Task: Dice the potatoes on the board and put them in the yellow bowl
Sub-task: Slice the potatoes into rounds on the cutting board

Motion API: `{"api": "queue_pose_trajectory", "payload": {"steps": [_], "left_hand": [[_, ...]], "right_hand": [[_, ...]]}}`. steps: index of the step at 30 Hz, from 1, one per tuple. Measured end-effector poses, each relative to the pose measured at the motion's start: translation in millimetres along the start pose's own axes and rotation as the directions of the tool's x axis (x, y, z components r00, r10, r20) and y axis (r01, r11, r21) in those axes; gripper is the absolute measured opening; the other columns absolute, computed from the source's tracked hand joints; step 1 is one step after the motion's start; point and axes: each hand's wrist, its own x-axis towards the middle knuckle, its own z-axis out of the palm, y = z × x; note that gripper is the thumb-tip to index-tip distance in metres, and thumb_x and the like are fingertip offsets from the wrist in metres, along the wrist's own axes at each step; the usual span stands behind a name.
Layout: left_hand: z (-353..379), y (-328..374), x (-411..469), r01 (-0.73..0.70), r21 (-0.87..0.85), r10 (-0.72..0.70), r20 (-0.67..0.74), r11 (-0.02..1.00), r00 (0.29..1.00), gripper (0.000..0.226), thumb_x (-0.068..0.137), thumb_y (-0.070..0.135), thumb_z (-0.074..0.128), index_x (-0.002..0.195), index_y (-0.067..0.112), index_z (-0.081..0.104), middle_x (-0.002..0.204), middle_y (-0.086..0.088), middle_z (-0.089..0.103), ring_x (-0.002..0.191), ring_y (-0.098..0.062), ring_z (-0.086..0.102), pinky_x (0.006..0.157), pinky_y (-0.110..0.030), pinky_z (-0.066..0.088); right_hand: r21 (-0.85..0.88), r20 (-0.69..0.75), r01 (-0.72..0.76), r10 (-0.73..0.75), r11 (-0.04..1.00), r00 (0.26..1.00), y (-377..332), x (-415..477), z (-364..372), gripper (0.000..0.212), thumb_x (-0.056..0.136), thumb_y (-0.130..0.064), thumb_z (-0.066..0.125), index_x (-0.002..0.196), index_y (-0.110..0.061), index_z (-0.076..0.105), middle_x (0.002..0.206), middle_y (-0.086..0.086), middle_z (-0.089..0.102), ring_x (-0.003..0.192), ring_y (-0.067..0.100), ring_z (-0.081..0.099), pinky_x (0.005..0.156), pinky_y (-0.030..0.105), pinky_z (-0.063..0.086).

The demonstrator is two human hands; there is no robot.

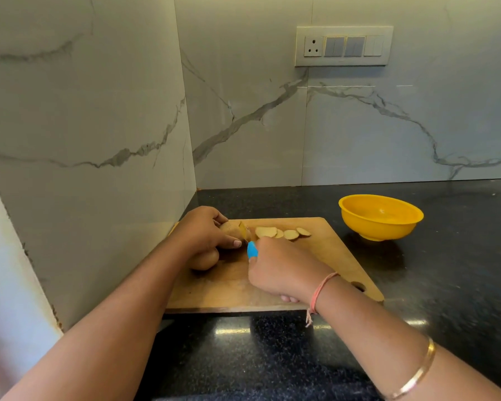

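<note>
The dark counter [446,285] carries a wooden board [330,256] set against its left wall. The yellow bowl [381,217] stands just off the board's far right corner, with nothing visible in it.

The left hand [203,230] lies at the board's far left corner with its fingers curled over a potato [229,228], pinning it down. The right hand [281,270], mid-board, has its fingers wrapped round a blue-handled knife [251,250], whose blade sits in the cut face of that potato. A 2nd, whole potato [204,260] rests near the left edge, partly under the left wrist. About 5 round slices [272,232] lie in a row along the far edge.

The step in hand looks like slicing, so no dice exist yet. Next, the blade should come down clear of the left fingertips. After that, the slices need stacking and cross-cutting before anything goes to the bowl.
</note>
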Motion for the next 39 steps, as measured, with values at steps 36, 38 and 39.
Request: {"api": "queue_pose_trajectory", "payload": {"steps": [36,38,39], "left_hand": [[2.8,-4.9,-5.2,-0.041,-0.005,0.041,0.028,0.999,0.999,0.061,0.076,0.025,0.079,0.129,0.017,0.051,0.131,-0.003,0.054,0.115,-0.020,0.051,0.081,-0.023,0.039],[2.8,-4.1,-5.9,-0.040,-0.001,0.040,0.014,0.999,0.999,0.059,0.076,0.026,0.079,0.128,0.017,0.052,0.129,-0.003,0.055,0.112,-0.019,0.052,0.080,-0.023,0.040],[2.7,-3.9,-6.3,-0.039,0.001,0.039,0.006,0.999,0.999,0.059,0.076,0.026,0.079,0.127,0.017,0.052,0.128,-0.003,0.056,0.111,-0.019,0.052,0.080,-0.023,0.041]], "right_hand": [[0.315,-0.049,-0.006,0.023,0.949,0.999,17.2,-19.1,-14.4,0.042,0.100,-0.033,0.030,0.142,-0.026,0.032,0.064,0.004,0.052,0.039,0.010,0.045,0.035,0.014,0.035],[0.301,-0.052,-0.006,0.023,0.954,0.998,13.1,-19.7,-13.9,0.043,0.100,-0.032,0.030,0.142,-0.024,0.031,0.065,0.003,0.052,0.040,0.011,0.046,0.035,0.015,0.035],[0.296,-0.053,-0.013,0.030,0.955,0.998,11.4,-20.1,-14.2,0.044,0.100,-0.032,0.029,0.143,-0.024,0.031,0.065,0.004,0.052,0.039,0.010,0.046,0.035,0.015,0.035]]}}
